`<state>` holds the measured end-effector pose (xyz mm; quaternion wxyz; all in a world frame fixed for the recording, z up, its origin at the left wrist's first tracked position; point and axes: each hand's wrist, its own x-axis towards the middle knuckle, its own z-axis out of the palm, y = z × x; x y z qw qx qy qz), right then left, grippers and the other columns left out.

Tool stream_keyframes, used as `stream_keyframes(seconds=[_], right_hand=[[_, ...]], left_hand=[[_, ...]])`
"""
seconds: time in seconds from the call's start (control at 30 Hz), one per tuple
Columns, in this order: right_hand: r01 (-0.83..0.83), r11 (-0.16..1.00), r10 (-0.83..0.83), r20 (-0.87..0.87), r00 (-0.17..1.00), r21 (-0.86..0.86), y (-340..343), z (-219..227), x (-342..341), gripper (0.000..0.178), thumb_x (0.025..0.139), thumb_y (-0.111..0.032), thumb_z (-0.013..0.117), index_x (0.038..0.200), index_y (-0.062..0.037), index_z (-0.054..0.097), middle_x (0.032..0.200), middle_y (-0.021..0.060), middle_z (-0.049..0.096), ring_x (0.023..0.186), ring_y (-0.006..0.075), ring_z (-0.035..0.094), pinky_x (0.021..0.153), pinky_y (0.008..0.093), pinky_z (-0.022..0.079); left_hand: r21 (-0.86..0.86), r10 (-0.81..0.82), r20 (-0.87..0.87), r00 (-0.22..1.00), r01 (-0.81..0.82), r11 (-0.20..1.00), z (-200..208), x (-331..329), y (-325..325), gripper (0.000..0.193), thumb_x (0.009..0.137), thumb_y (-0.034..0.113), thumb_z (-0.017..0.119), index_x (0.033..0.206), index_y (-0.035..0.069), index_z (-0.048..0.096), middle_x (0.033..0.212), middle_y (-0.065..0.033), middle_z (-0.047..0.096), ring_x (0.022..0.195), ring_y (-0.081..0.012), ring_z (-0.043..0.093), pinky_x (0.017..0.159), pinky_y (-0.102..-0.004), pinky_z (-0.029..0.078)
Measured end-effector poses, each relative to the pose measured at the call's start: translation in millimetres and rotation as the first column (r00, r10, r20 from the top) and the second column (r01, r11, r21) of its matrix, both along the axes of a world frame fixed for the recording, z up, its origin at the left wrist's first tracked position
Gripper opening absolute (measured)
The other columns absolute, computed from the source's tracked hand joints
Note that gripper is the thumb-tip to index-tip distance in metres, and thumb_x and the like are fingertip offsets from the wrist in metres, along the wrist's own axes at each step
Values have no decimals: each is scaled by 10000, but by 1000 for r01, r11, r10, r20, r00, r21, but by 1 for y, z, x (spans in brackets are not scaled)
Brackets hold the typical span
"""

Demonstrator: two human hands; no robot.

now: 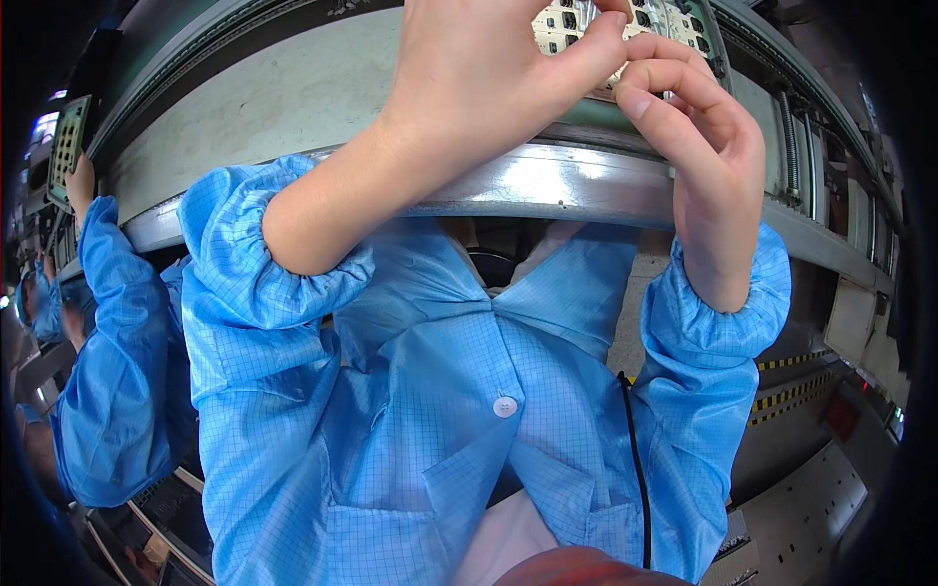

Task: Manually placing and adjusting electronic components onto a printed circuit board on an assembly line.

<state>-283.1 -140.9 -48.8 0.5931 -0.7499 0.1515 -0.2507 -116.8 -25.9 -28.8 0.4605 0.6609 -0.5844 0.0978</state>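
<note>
At the top edge lies a pale board panel (689, 31) with rows of small black parts, partly covered by my hands. Above it, my left hand (489, 73) reaches in with thumb and finger closed together near the panel's middle. Its other fingers run out of the picture. My right hand (708, 127) is bent close beside it, thumb and forefinger tips pressed together at the panel's near edge. Whatever sits in either pinch is too small or hidden to name. A shiny clear or silvery piece shows between the left fingers and the panel.
A metal rail (557, 181) runs along the near side of the pale conveyor bed (283, 103). At the far left a co-worker's blue sleeve (122, 322) shows, that person's hand (81, 183) holding another board panel (66, 146). A black cord (637, 469) hangs along my coat.
</note>
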Motion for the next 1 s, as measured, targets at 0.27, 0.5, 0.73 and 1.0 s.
stream_keyframes(seconds=[0.27, 0.5, 0.73, 1.0], right_hand=[[633, 721, -514, 396, 761, -281, -75, 9, -45, 220, 995, -141, 654, 1101, 20, 760, 1037, 111, 750, 1089, 200, 686, 1058, 339, 480], [708, 646, -653, 274, 706, -283, -121, -8, -73, 259, 1008, -135, 648, 1204, 22, 713, 1175, 101, 722, 1169, 180, 635, 1090, 312, 441], [608, 708, -591, 170, 788, -359, -94, -8, -53, 303, 978, -102, 634, 1270, -38, 691, 1293, 74, 667, 1246, 187, 571, 1094, 329, 401], [319, 793, -273, 165, 948, -520, -40, 12, -33, 274, 985, -111, 623, 1240, -42, 696, 1344, 107, 641, 1276, 211, 561, 1094, 338, 392]], left_hand=[[-128, -311, -901, 302, 500, 857, -14, 10, -5, 147, 995, 112, 667, 1061, 0, 734, 1005, -29, 731, 914, -59, 631, 817, -217, 491], [-221, -286, -958, 35, 549, 806, -20, 16, -3, 216, 983, 99, 641, 1125, -46, 716, 1096, -95, 742, 1061, -128, 656, 992, -278, 477], [-119, -260, -944, 201, 529, 840, -20, 19, -8, 162, 863, 221, 715, 945, 106, 794, 1038, -6, 759, 942, -91, 584, 837, -281, 381], [-228, -332, -941, 66, 602, 765, -15, 11, 2, 203, 910, 208, 678, 986, 58, 793, 1018, -12, 761, 852, -40, 538, 695, -207, 341]])
